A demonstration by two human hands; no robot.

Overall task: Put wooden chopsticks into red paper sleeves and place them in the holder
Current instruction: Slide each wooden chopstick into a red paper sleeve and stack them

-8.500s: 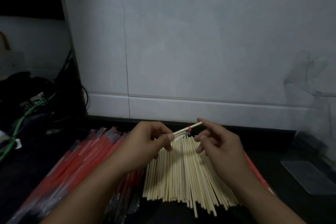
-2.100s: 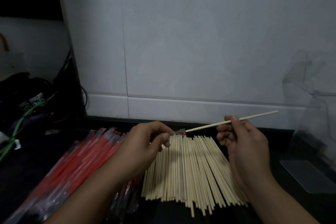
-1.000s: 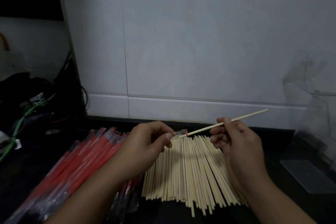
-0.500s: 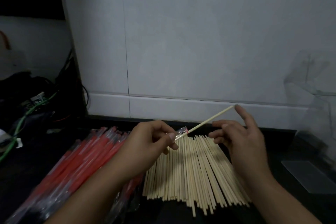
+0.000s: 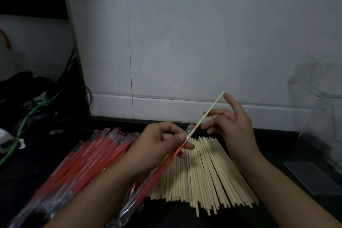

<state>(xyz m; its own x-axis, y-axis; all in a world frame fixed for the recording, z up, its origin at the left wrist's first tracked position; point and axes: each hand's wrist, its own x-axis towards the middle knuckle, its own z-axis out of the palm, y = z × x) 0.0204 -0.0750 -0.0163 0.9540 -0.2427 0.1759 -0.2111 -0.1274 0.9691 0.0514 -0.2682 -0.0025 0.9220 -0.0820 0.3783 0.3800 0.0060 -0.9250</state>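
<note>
Two hands: working above a dark countertop (image 5: 277, 155), seen from the person's head
Far left: green and black cables (image 5: 33, 111) trail in the dim corner beside the white tiled wall (image 5: 185, 42)
Left pile: red paper sleeves (image 5: 83, 161) with clear film ends lie bundled on the counter, angled up to the right
Left hand (image 5: 157, 146): clenched in a pinch on the mouth of one red sleeve (image 5: 162, 168), thumb and forefinger closed at its upper end; the sleeve slants down to the left, across the forearm, over the piles
Task's thing: a single wooden chopstick (image 5: 209, 111) stands partly inside that held sleeve, its bare upper length slanting up to the right
Centre pile: loose wooden chopsticks (image 5: 203, 172) fanned out on the counter beneath both hands
Right hand (image 5: 233, 126): released, fingers spread, forefinger tip just beside the chopstick's top end; whether it touches cannot be told
Far right: clear plastic holder (image 5: 314, 87) against the wall, faint in the gloom, and a flat clear sheet (image 5: 312, 177) on the counter, well apart from the hands
</note>
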